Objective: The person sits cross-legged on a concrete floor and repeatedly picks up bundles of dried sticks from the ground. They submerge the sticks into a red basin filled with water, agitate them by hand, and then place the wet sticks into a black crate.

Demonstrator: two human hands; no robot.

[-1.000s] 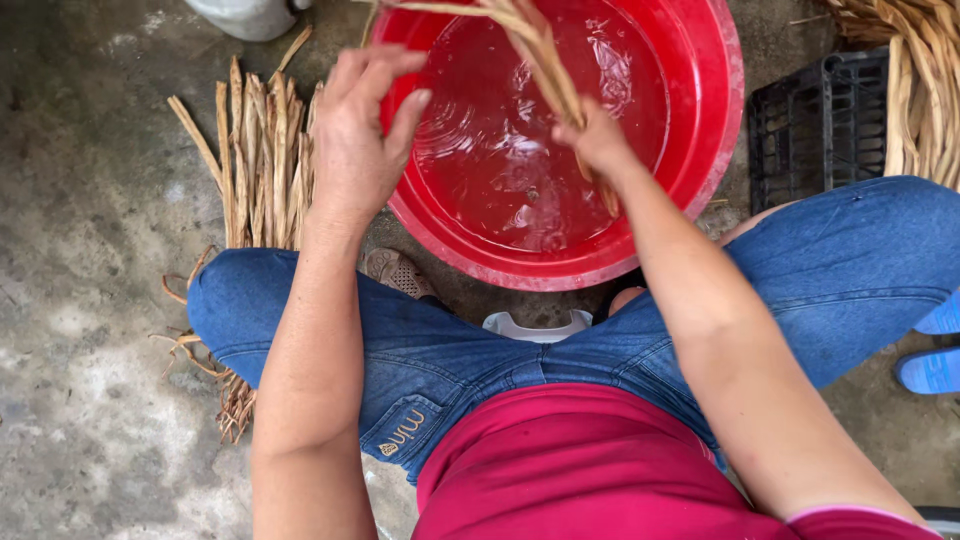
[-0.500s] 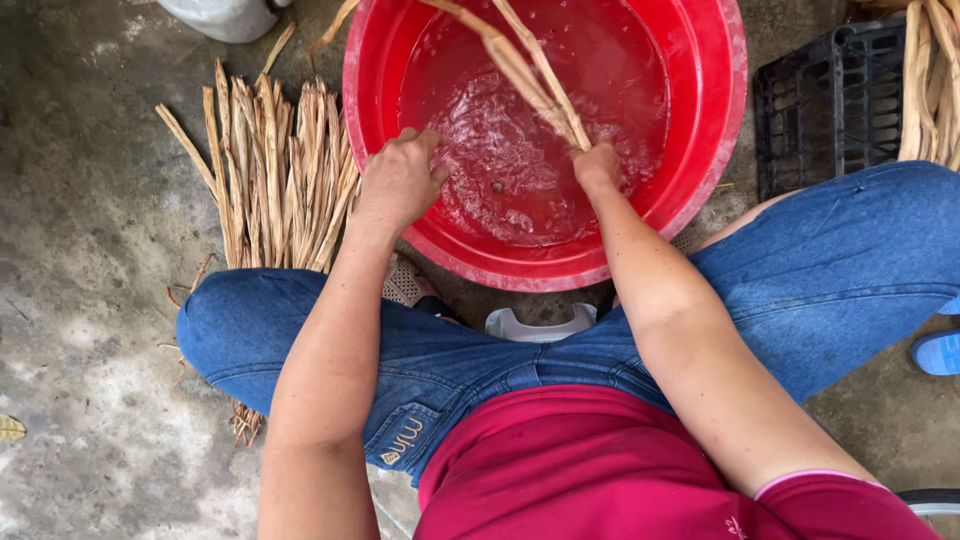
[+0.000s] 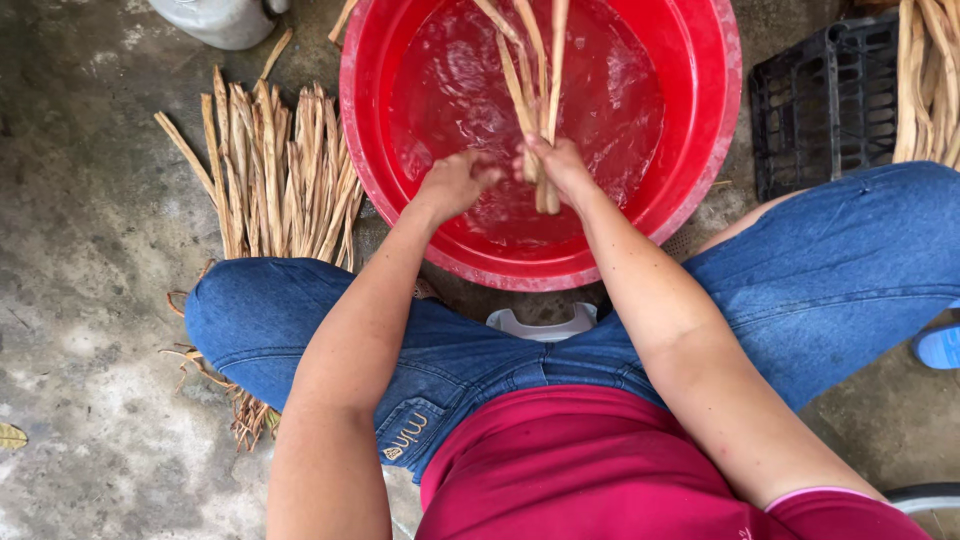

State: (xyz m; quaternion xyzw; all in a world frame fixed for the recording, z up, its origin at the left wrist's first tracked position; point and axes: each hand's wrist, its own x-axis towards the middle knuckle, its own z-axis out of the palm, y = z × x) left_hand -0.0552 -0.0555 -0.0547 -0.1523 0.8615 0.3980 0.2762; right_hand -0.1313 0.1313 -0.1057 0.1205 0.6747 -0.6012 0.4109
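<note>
R hand [image 3: 562, 165] fingers pinch wet stalks [image 3: 530, 70] over red tub [image 3: 720, 130], L hand [image 3: 455, 185] fisted beside; slick stalks may slip & splash w/ loose grip.

Seated, knees spread wide, both forearms reaching forward and down between them, bare to above the elbow. Left hand [image 3: 455, 185] curled into a loose fist, knuckles up, wrist slightly bent, fingers tucked under. Right hand [image 3: 560, 165] closed, fingers wrapped tight in a grip, back of hand facing up and left. Hands near each other, just apart, at about the same height. Left elbow bent and close to the left thigh; right forearm angled inward from the right side.
</note>
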